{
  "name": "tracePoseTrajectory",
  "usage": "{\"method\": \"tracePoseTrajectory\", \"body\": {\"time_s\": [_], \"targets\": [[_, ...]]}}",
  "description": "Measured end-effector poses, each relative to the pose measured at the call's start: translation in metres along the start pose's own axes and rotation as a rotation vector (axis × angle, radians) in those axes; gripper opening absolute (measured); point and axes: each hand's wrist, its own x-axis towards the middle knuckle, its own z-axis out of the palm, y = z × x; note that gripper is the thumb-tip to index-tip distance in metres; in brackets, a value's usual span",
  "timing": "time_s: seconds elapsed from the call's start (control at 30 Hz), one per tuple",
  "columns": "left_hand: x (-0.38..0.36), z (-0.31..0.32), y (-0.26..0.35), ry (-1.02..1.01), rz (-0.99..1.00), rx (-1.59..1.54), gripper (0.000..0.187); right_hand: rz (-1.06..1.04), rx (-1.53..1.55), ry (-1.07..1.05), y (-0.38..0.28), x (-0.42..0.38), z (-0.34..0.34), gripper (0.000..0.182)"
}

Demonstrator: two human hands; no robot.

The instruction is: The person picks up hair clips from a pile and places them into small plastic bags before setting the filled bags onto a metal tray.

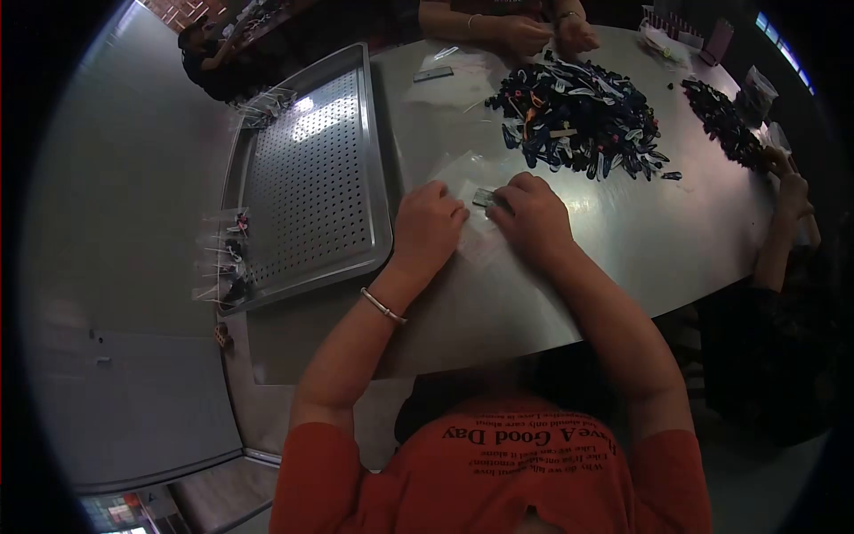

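Clear plastic bags [485,251] lie in a loose layer on the metal table, under and between my hands. My left hand [431,222] is closed, its fingertips pressed on the left edge of the bags. From the other side, my right hand [538,218] is closed with thumb and fingers bent together over the bags. A small dark greenish flat strip [483,198] lies on the bags right at my right fingertips. Whatever is under those fingers is hidden. Ahead and to the right spreads a large pile of mostly dark hair clips [583,116].
Left of my arms stands a perforated metal tray [311,178], with bagged clips [233,258] hanging over its outer rim. Across the table are a co-worker's hands [543,37] and another bag stack with a dark strip [433,75]. At right, another person's hand [787,182] touches a dark pile [725,125].
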Motion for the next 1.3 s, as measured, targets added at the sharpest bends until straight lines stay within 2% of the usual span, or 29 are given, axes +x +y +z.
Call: {"method": "tracePoseTrajectory", "body": {"time_s": [0.17, 0.27, 0.4, 0.6, 0.67, 0.77, 0.83, 0.87, 0.93, 0.97, 1.03, 1.07, 1.2, 1.27, 1.3], "targets": [[-0.004, 0.007, -0.008, 0.129, -0.016, -0.057, 0.014, 0.022, 0.107, 0.069, 0.003, 0.0, -0.004, 0.02], [-0.004, -0.002, 0.005, 0.067, -0.104, -0.168, 0.014, 0.066, 0.245, 0.125, 0.006, 0.001, -0.008, 0.02], [-0.006, 0.001, 0.007, 0.054, -0.093, -0.146, 0.015, 0.158, 0.427, 0.199, 0.014, 0.004, -0.008, 0.021], [-0.006, 0.0, 0.002, 0.176, -0.059, -0.172, 0.014, 0.22, 0.464, 0.21, 0.014, 0.002, -0.012, 0.022], [-0.005, -0.012, 0.008, 0.301, -0.145, -0.28, 0.009, 0.168, 0.34, 0.176, 0.013, 0.0, -0.012, 0.022], [-0.001, -0.032, 0.021, 0.381, -0.209, -0.305, 0.008, 0.065, 0.159, 0.068, 0.013, -0.002, -0.009, 0.022], [0.003, -0.032, 0.024, 0.389, -0.171, -0.31, 0.008, -0.068, 0.066, 0.054, 0.009, -0.002, -0.009, 0.019], [0.005, -0.031, 0.026, 0.395, -0.135, -0.317, 0.008, -0.069, 0.065, 0.055, 0.009, -0.001, -0.009, 0.019], [0.009, -0.027, 0.033, 0.387, -0.117, -0.317, 0.008, 0.214, 0.551, 0.071, 0.01, 0.004, -0.012, 0.021], [0.011, -0.024, 0.036, 0.377, -0.1, -0.318, 0.008, 0.214, 0.545, 0.075, 0.011, 0.005, -0.016, 0.021], [0.016, -0.017, 0.038, 0.379, -0.029, -0.267, 0.01, 0.498, 1.051, -0.04, 0.01, 0.008, -0.034, 0.022], [0.018, -0.013, 0.04, 0.381, 0.036, -0.209, 0.012, 0.492, 1.154, -0.093, 0.007, 0.009, -0.041, 0.023], [0.025, -0.011, 0.063, 0.356, 0.101, -0.204, 0.022, 0.4, 1.159, -0.026, 0.009, 0.007, -0.032, 0.02], [0.031, -0.007, 0.072, 0.627, -0.086, -0.532, 0.029, 0.416, 1.164, 0.004, 0.009, 0.008, -0.037, 0.019], [0.031, -0.002, 0.068, 0.623, -0.081, -0.535, 0.029, 0.431, 1.169, 0.026, 0.009, 0.008, -0.04, 0.017]]}}
